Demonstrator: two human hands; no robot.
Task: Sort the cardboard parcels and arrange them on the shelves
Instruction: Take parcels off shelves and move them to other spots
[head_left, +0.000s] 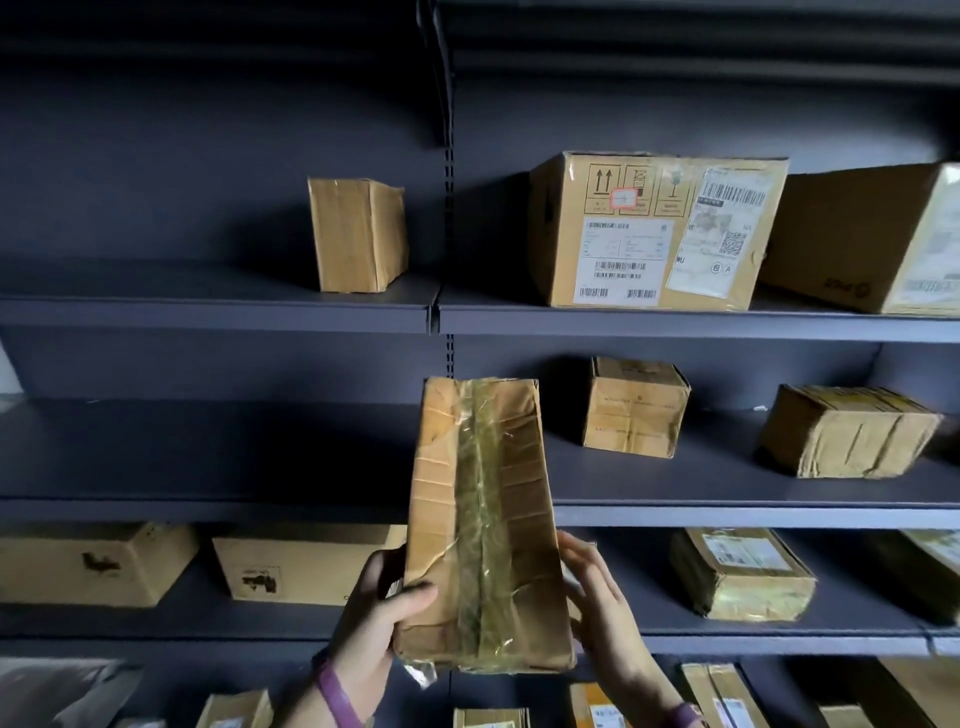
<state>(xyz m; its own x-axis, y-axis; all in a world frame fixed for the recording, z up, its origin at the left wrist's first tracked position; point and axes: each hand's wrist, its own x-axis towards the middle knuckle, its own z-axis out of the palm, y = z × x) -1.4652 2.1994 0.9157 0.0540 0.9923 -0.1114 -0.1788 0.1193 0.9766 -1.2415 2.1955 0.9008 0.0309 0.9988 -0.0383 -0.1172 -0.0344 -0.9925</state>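
I hold a long, worn cardboard parcel (483, 525) upright in front of the dark shelving, its face crossed by a strip of yellowed tape. My left hand (376, 608) grips its lower left edge, thumb on the front. My right hand (602, 597) lies against its lower right side with fingers nearly straight. The parcel's top reaches the height of the middle shelf (208, 452), whose left half is bare.
The upper shelf (218, 306) carries a small upright parcel (358, 234), a large labelled box (654, 228) and another box (862, 234). Two small parcels (634, 405) (847, 431) sit on the middle shelf's right half. Several parcels fill the lower shelves.
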